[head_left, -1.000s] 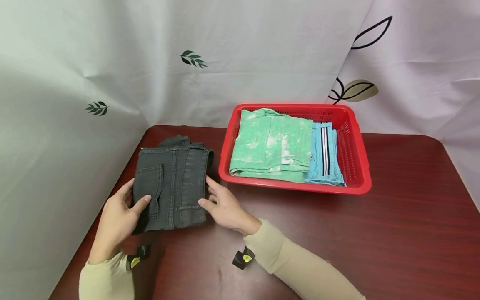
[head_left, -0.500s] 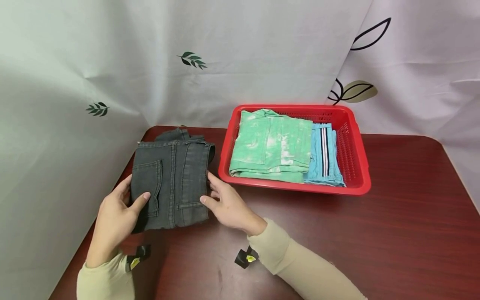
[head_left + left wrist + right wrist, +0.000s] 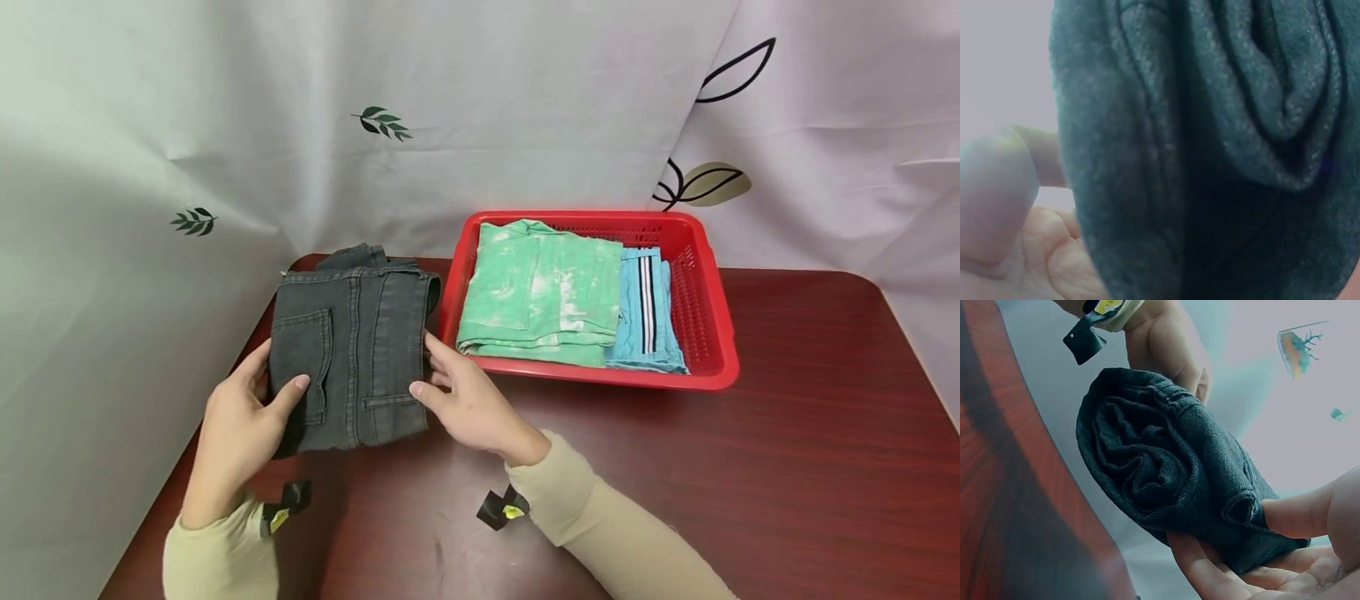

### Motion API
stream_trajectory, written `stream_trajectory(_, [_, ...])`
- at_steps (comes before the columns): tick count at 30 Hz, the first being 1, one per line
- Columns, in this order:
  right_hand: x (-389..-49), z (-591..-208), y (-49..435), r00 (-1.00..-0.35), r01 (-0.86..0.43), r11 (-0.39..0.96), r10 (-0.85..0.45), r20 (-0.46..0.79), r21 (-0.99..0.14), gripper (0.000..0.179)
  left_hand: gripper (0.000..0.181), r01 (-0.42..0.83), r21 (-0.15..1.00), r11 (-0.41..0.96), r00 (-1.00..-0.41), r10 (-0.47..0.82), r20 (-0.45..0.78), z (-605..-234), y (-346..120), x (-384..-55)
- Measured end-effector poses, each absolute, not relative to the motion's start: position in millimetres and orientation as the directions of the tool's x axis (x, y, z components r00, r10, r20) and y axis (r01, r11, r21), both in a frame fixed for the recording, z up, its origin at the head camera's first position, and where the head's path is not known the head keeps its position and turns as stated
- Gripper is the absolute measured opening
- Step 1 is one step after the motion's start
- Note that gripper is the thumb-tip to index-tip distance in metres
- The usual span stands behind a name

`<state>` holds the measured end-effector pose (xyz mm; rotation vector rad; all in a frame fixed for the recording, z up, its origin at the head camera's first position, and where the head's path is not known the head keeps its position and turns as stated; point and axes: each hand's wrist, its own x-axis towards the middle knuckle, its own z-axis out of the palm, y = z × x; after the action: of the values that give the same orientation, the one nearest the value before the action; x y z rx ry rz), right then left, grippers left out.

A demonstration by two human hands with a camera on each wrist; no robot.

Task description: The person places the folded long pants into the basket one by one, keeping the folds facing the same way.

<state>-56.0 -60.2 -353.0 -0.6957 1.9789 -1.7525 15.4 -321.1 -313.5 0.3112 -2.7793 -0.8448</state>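
Note:
Folded dark grey jeans (image 3: 352, 358) are held up between both hands over the left part of the table, back pocket and belt loops facing up. My left hand (image 3: 243, 417) grips their left edge, thumb on top near the pocket and fingers underneath. At the right edge my right hand (image 3: 476, 404) pinches them, thumb on top. In the right wrist view the jeans (image 3: 1147, 456) show rolled inner layers at their end, with the right-hand fingers below. The left wrist view shows the layered denim (image 3: 1116, 150) close up, covering part of the left hand.
A red plastic basket (image 3: 585, 377) stands to the right of the jeans, holding folded green-and-white tie-dye cloth (image 3: 540, 292) and a folded light blue garment (image 3: 637, 317) with a striped band. The dark red table (image 3: 810, 433) meets a pale leaf-print curtain (image 3: 450, 83) behind.
Both hands have lifted the jeans up and slightly toward the right, so they now overlap the basket's left edge more closely. The basket's contents look unchanged.

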Motion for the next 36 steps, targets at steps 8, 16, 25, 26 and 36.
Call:
stream_trajectory(8, [-58.0, -344.9, -49.6, -0.788, -0.096, 0.099, -0.615, 0.015, -0.99, 0.068, 0.066, -0.105, 0.58, 0.808, -0.948, -0.258, 0.188, -310.2, -311.6, 12.5])
stream_trajectory(16, [-64.7, -337.8, -35.7, -0.798, -0.1, 0.111, -0.603, 0.013, -0.989, 0.07, 0.065, -0.084, 0.616, 0.783, -0.945, -0.258, 0.2, -305.3, -296.6, 4.7])
stream_trajectory(25, [-74.0, -329.5, -18.1, -0.799, -0.107, 0.12, -0.601, 0.014, -0.987, 0.071, 0.06, -0.01, 0.672, 0.741, -0.949, -0.219, 0.228, -306.2, -281.2, -5.4])
stream_trajectory(26, [-75.2, -329.1, -16.2, -0.798, -0.111, 0.12, -0.603, 0.016, -0.986, 0.071, 0.06, -0.003, 0.677, 0.736, -0.95, -0.214, 0.228, -306.2, -279.9, -6.4])
stream_trajectory(36, [-82.7, -323.3, 1.8, -0.792, -0.123, 0.153, -0.611, 0.004, -0.981, 0.073, 0.059, 0.026, 0.731, 0.682, -0.955, -0.2, 0.22, -307.4, -267.1, -15.2])
